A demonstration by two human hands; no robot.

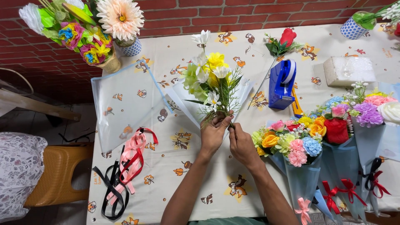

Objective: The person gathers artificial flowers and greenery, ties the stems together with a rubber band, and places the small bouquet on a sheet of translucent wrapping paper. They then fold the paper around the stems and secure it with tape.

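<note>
A small bunch of artificial flowers [211, 75], yellow and white with green sprigs, stands up from the table's middle. My left hand [213, 133] grips the stems from the left. My right hand [241, 143] pinches the same stems from the right, just below. Behind the bunch lies a translucent pale-blue wrapping sheet [183, 102]. Both forearms reach in from the bottom edge.
A second clear sheet [125, 104] lies at left, with pink, red and black ribbons [125, 171] below it. A blue tape dispenser [281, 85], a red rose stem [283, 41] and a white foam block [348, 70] sit behind. Finished wrapped bouquets [329, 137] crowd the right. Flower vases [83, 33] stand back left.
</note>
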